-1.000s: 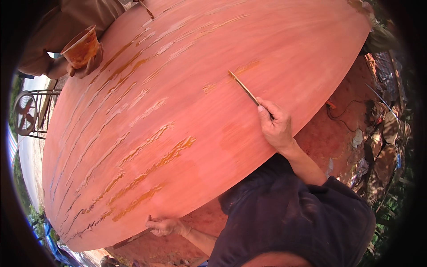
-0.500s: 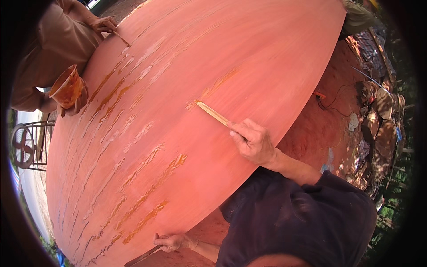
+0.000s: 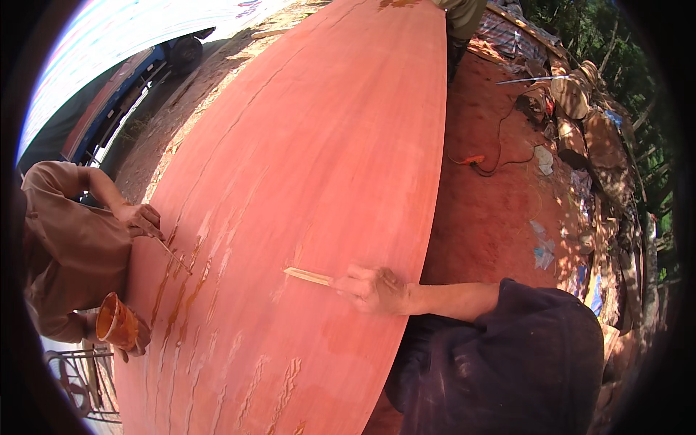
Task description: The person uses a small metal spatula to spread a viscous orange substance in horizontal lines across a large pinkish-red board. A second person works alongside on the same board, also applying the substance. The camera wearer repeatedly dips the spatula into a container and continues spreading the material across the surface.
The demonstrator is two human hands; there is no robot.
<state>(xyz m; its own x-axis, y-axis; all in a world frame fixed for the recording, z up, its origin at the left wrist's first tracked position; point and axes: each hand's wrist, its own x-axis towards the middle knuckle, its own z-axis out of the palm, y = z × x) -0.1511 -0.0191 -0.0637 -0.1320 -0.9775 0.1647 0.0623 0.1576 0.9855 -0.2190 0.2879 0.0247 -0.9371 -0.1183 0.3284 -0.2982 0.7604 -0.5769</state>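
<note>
A big curved reddish wooden hull (image 3: pixel 326 145), turned bottom up, fills the view. My right hand (image 3: pixel 373 290) is shut on a thin flat wooden stick (image 3: pixel 308 276) whose tip rests on the hull, near pale and amber streaks along the seams. My left hand is out of view. On the left a co-worker in a tan shirt presses a small stick (image 3: pixel 174 255) to a wet seam with one hand (image 3: pixel 141 220) and holds an orange cup (image 3: pixel 116 322) in the other.
Red dirt ground (image 3: pixel 500 210) lies right of the hull, with a cable and an orange plug (image 3: pixel 473 159), scraps and stacked timber (image 3: pixel 580 101). A blue vehicle (image 3: pixel 116 101) stands at upper left; a metal frame (image 3: pixel 80 377) at lower left.
The view has swung so the hull now runs upward. My right hand with the stick sits lower on the hull. My left hand, seen at the hull's lower edge before, has left the view.
</note>
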